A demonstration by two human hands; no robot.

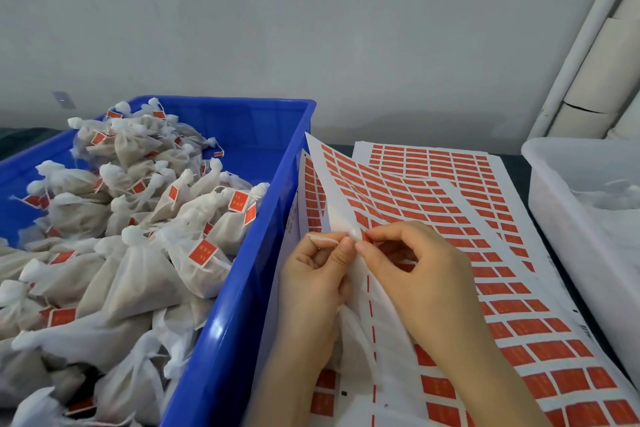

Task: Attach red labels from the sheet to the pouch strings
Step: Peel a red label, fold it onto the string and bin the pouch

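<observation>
At 9 o'clock, a blue plastic crate (249,135) is heaped with white fabric pouches (138,274). Many already carry red tags, so much of the work looks done. At 6 o'clock, the left hand (311,281) pinches the thin white string (322,238) of a held pouch (356,329). The right hand's (419,274) fingers pinch a small red label (364,236) against it. Toward 4 o'clock, white sheets of red rectangular labels (519,326) cover the counter (512,170), most unused. At 3 o'clock sits a white plastic tub (554,191). Label writing is too blurred to read.
</observation>
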